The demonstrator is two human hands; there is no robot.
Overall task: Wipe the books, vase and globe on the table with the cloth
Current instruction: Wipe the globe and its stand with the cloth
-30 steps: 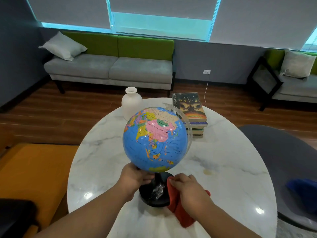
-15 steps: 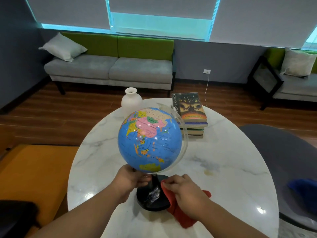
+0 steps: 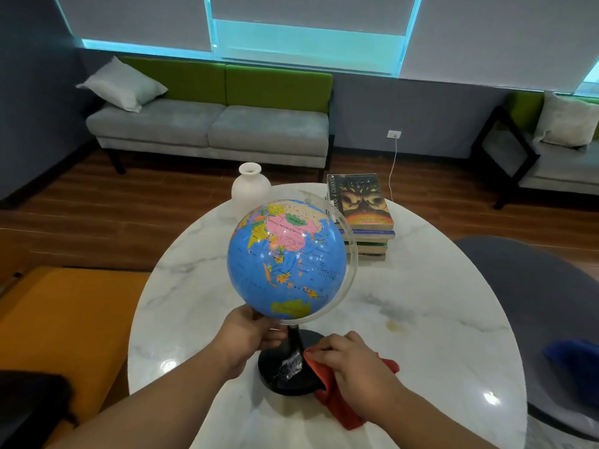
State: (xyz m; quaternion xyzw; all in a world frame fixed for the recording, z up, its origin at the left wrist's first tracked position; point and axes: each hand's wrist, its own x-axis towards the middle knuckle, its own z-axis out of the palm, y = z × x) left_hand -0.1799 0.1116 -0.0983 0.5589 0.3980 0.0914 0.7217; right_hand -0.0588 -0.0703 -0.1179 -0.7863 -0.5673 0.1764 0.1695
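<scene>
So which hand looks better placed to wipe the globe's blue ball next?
The right hand, probably: it holds the red cloth against the black base of the globe, just below the ball. The left hand grips the stem under the ball, steadying it.

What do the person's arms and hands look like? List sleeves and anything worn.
Left forearm and right forearm are bare to the frame edge: no sleeves show. Left hand and right hand wear no gloves; no watch, bracelet or ring is visible.
</scene>
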